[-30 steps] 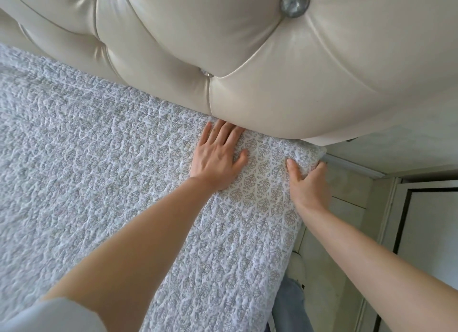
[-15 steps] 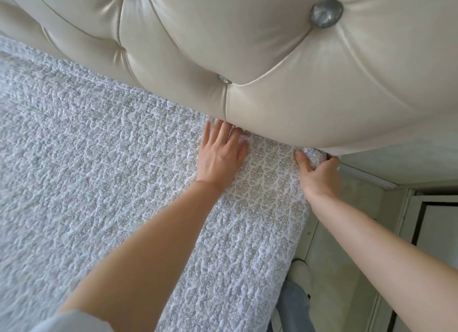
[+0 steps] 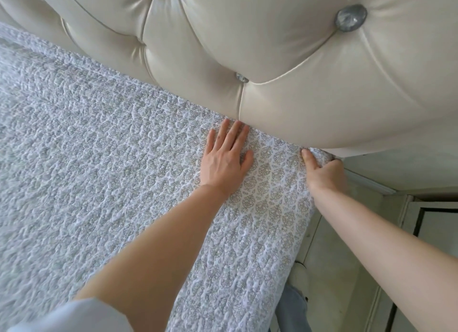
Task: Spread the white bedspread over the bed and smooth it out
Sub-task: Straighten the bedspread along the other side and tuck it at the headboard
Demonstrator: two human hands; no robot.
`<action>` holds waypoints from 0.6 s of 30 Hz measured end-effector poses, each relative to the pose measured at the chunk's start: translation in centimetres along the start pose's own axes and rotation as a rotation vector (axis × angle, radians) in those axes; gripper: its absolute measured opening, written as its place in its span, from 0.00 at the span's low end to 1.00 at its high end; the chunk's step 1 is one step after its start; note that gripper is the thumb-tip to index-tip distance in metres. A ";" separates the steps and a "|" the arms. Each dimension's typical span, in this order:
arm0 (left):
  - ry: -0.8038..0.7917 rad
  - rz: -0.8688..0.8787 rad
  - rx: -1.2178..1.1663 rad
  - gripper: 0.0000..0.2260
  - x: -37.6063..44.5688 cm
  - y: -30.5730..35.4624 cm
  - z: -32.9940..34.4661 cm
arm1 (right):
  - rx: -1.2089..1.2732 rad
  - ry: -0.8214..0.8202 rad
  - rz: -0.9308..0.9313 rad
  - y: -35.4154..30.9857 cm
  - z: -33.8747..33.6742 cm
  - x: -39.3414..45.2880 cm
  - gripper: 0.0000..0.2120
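White patterned bedspread (image 3: 111, 183) covers bed up to tufted cream headboard (image 3: 272, 59). Left hand (image 3: 224, 161) flat, fingers straight, pressing bedspread near head edge. Right hand (image 3: 324, 173) at bed's head corner, thumb on top, fingers curled over bedspread edge, gripping it.

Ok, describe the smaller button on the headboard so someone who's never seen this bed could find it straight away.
Start at the cream tufted headboard above the patterned bedspread. Follow its seams down to where they meet just above the left hand: the small silver button sits there. Unlike the large silver button higher to the right, it is sunk deep in the folds and half hidden.
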State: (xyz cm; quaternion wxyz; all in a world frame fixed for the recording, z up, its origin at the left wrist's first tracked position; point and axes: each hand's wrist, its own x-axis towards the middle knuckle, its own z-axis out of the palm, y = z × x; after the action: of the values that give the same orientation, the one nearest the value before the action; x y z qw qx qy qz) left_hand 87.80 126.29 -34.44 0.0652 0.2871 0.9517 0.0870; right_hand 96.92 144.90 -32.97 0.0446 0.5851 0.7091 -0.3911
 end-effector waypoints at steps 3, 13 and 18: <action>-0.048 -0.019 0.026 0.28 -0.3 0.4 -0.2 | -0.019 -0.005 -0.036 0.7 -0.5 -0.1 0.35; -0.268 0.171 -0.195 0.27 -8.6 1.3 -1.4 | -0.838 -0.115 -0.292 -2.8 -1.0 -7.2 0.34; -0.189 -0.099 -0.136 0.25 -9.2 -8.2 -3.4 | -0.999 -0.269 -0.790 -7.7 4.1 -13.6 0.26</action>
State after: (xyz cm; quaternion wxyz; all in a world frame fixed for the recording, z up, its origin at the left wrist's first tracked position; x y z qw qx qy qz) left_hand 90.46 113.98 -32.12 0.1780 0.2418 0.9462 0.1204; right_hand 92.88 131.55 -24.82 0.2526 0.1350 0.9555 -0.0711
